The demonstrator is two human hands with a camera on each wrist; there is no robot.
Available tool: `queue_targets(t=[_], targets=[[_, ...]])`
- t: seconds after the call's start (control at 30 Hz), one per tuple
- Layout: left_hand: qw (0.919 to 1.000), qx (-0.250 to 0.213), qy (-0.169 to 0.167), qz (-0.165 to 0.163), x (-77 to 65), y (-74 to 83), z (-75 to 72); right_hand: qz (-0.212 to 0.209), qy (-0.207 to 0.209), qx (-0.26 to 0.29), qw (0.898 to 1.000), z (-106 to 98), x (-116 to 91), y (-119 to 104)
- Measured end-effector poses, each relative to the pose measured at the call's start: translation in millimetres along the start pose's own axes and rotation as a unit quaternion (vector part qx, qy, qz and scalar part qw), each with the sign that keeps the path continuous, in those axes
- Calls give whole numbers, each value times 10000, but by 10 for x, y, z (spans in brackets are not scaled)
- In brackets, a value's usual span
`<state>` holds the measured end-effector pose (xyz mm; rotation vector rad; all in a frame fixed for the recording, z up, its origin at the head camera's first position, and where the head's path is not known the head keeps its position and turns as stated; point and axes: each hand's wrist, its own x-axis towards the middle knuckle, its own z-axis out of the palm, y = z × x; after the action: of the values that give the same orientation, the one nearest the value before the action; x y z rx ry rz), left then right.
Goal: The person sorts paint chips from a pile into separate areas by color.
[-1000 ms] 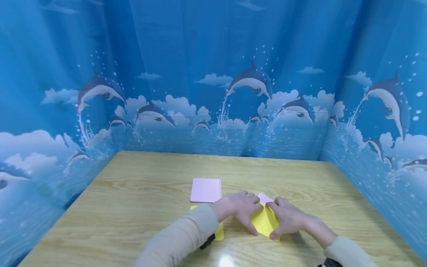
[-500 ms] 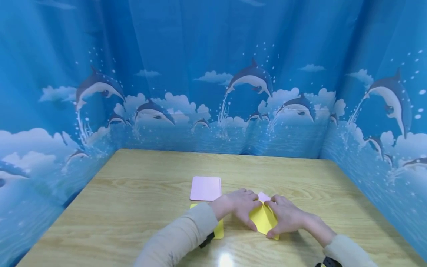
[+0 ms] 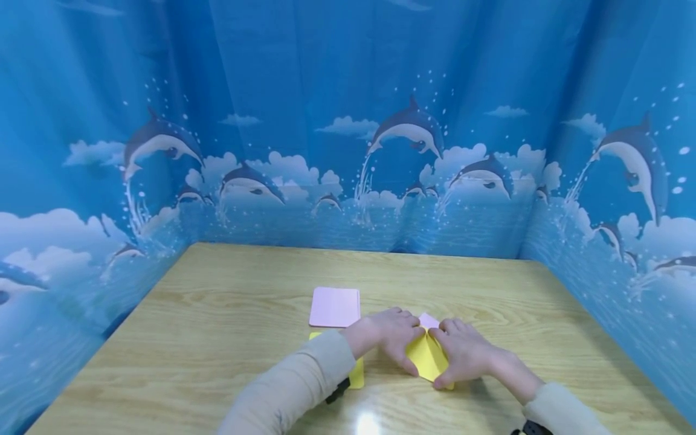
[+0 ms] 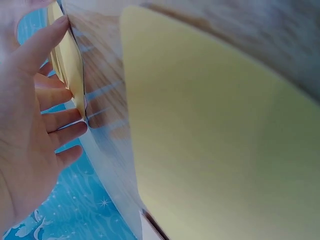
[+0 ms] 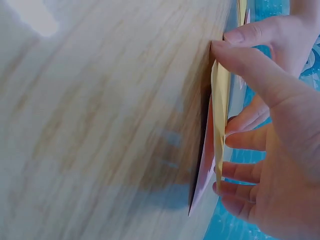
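A folded sheet of origami paper point(image 3: 427, 357), yellow with a pink corner at its far end, lies on the table between both hands. My left hand point(image 3: 399, 339) holds its left side, the thumb at the near edge and the index finger by the centre fold. Opposite it, my right hand point(image 3: 464, 350) grips the right side, thumb on the near right corner and index finger at the same fold. In the right wrist view the folded paper point(image 5: 220, 110) appears edge-on, with pink beneath yellow. The fingers cover much of its outer edges.
A stack of pink square paper point(image 3: 334, 307) lies left of the hands. Nearer, yellow square paper point(image 3: 357, 376) is partly hidden under the left sleeve point(image 3: 304, 374). A blue dolphin curtain point(image 3: 348, 151) surrounds the wooden table point(image 3: 217, 326).
Both index fingers stay by the centre fold while the right hand and the paper shift very slightly to the left. Little else differs.
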<state>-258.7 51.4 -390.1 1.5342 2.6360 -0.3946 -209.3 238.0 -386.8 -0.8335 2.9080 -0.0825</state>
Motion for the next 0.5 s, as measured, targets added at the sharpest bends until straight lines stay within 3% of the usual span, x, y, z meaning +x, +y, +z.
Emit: queue_targets(t=[0.27,0.5], targets=[[9995,226,132,-180,-33,-29,-16,-182,183,25,9997,-89,14,-6],[9988,243,240,-339,-183,-161,-62,-562,326,-40,9979,-176,138,-50]])
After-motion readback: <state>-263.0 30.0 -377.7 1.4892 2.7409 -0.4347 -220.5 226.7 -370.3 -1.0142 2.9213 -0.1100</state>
